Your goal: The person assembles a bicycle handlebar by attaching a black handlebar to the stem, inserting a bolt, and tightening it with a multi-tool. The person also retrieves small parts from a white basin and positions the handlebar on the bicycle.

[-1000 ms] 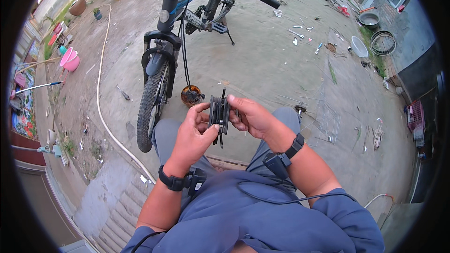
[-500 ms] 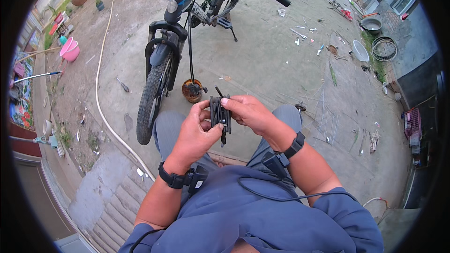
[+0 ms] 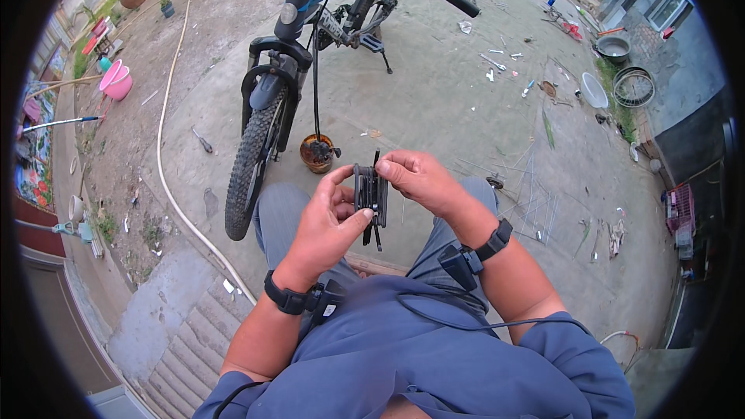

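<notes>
Between my two hands, above my knees, is a black slotted piece with thin rods sticking out at both ends; it looks like a folding multi-tool (image 3: 369, 200). My left hand (image 3: 330, 213) grips its left side, thumb across the lower part and fingers behind. My right hand (image 3: 415, 181) pinches its upper right, beside a thin upright rod. Just beyond stands a rusty brown tin (image 3: 313, 163) with dark parts in it; black cables hang down to it from the bicycle (image 3: 289, 23). The bicycle's front wheel (image 3: 252, 163) is left of my hands.
A pale hose (image 3: 164, 101) runs along the left. A screwdriver (image 3: 202, 140) lies near the wheel. Wrenches (image 3: 492, 62), thin wires (image 3: 535, 202) and scraps are scattered to the right. A pink bucket (image 3: 116, 81) stands far left; a basin (image 3: 613, 48) and wheel rims (image 3: 635, 87) lie far right.
The multi-tool has shifted slightly right and turned. The rod at its top, tilted before, now stands upright, and the rods below show more. My right hand has moved slightly right.
</notes>
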Available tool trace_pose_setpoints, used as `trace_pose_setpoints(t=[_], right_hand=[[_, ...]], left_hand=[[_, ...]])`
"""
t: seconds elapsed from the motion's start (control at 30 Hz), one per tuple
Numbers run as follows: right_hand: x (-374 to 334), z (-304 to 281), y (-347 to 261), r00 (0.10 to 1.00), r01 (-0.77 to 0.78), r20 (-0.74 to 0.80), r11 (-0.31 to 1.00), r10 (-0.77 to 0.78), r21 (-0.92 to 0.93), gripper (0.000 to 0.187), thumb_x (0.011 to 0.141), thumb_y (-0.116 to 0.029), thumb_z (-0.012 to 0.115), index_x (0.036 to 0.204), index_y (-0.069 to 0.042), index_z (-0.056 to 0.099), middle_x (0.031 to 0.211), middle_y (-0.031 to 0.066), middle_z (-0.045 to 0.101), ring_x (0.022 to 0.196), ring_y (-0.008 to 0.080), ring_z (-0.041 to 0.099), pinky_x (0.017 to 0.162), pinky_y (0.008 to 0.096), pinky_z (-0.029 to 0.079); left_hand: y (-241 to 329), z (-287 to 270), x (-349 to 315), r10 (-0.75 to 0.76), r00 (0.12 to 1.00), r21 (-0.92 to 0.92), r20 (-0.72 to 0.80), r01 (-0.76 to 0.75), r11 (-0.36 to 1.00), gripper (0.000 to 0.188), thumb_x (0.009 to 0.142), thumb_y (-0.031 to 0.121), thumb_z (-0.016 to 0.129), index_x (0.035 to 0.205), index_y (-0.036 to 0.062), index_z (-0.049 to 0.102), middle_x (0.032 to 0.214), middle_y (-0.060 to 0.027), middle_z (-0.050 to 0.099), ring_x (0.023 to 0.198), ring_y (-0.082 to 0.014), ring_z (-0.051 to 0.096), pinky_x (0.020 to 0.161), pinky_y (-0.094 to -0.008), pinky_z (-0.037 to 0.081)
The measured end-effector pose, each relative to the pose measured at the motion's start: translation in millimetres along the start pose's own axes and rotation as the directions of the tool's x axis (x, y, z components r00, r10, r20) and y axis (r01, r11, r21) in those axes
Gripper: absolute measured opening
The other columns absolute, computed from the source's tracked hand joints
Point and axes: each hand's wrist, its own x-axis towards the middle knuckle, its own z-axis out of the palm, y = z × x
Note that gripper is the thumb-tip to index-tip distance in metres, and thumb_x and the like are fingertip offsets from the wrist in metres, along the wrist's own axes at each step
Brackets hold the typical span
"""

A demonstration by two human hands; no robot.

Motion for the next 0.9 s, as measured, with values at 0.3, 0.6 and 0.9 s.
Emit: trace_pose_setpoints(t=[0.3, 0.6, 0.9], right_hand=[[2, -3, -6, 0.998, 0.021, 0.060, 0.996, -0.015, -0.092, 0.056, 0.102, -0.054, 0.055, 0.094, -0.002, 0.073, 0.073, -0.0005, 0.061, 0.072, 0.0082, 0.052, 0.062, 0.0279, 0.043], [1, 4, 10, 0.967, -0.251, 0.067, 0.956, 0.244, 0.151, 0.065, 0.099, -0.064, 0.051, 0.083, -0.004, 0.070, 0.065, -0.0021, 0.052, 0.058, 0.0075, 0.040, 0.051, 0.0265, 0.029], [1, 12, 16, 0.994, -0.108, -0.008, 0.994, 0.108, 0.015, 0.066, 0.103, -0.059, 0.048, 0.089, 0.002, 0.072, 0.073, 0.0041, 0.062, 0.070, 0.0095, 0.051, 0.060, 0.0288, 0.043]], left_hand=[[0, 3, -1, 0.031, 0.997, -0.020, 0.067, -0.030, 0.999, 0.070, 0.091, -0.004, 0.062, 0.152, -0.0030, 0.028, 0.115, -0.0139, 0.059, 0.098, -0.0133, 0.062, 0.084, -0.0281, 0.052], [-1, 3, -4, -0.020, 0.994, 0.019, 0.108, 0.018, 1.000, 0.079, 0.089, -0.003, 0.068, 0.155, -0.0032, 0.024, 0.118, -0.0149, 0.058, 0.099, -0.0140, 0.063, 0.086, -0.0278, 0.053], [1, 11, -8, -0.019, 1.000, 0.262, 0.023, 0.012, 0.965, 0.088, 0.084, 0.000, 0.075, 0.157, 0.0050, 0.028, 0.120, -0.0098, 0.052, 0.085, -0.0076, 0.063, 0.074, -0.0233, 0.053]])
